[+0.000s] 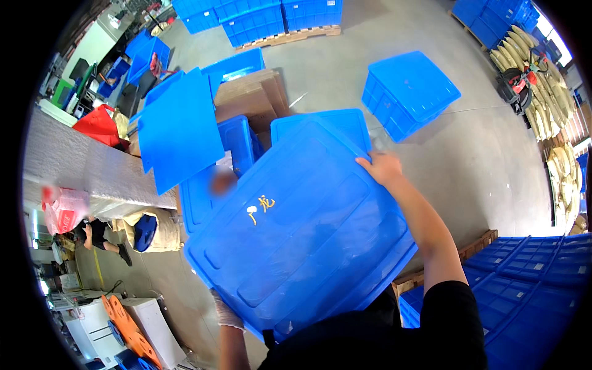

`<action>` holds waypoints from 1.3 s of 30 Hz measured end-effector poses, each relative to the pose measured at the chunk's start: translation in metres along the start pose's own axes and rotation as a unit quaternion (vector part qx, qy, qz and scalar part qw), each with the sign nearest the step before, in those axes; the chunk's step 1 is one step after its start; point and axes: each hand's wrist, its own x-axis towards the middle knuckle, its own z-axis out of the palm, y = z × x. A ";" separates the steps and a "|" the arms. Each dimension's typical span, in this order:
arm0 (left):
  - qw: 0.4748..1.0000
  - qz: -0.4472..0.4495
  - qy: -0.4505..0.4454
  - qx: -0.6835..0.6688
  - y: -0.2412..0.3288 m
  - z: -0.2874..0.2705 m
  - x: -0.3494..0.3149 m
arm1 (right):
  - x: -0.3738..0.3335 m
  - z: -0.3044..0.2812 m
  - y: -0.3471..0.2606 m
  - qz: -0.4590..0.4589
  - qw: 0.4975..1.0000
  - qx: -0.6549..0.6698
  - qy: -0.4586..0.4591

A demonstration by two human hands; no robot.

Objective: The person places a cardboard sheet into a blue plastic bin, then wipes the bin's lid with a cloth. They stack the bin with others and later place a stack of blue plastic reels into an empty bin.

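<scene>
A large blue plastic bin lid (333, 216), with molded panels and yellow handwriting, is tilted in front of my body. At its far right edge my right hand (383, 168) grips the rim, with the thumb along the top and the other fingers mostly hidden. Lower left, my left hand (226, 310), in a pale glove, is at the near left edge; its fingers are largely hidden by the lid. Beyond the lid's far side are another blue lid or bin top (320, 123) and an open blue bin (237, 145).
Flat blue sheets (182, 129) and brown cardboard (246, 98) lie at the far left. A lidded blue bin (410, 89) stands on the floor at the far right. Stacked blue bins (524, 277) rise close on my right. Another person (102, 237) is off to the left.
</scene>
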 end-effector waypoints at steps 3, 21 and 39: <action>0.999 -0.006 0.019 -0.034 0.001 -0.007 -0.010 | -0.061 0.013 0.036 0.008 0.995 0.064 0.081; 1.000 0.007 -0.004 0.023 -0.027 -0.039 -0.036 | -0.272 0.085 0.028 0.275 0.462 0.839 0.083; 0.873 -0.013 -0.324 -0.363 -0.133 0.065 -0.014 | -0.016 0.031 0.085 0.215 0.642 0.735 -0.037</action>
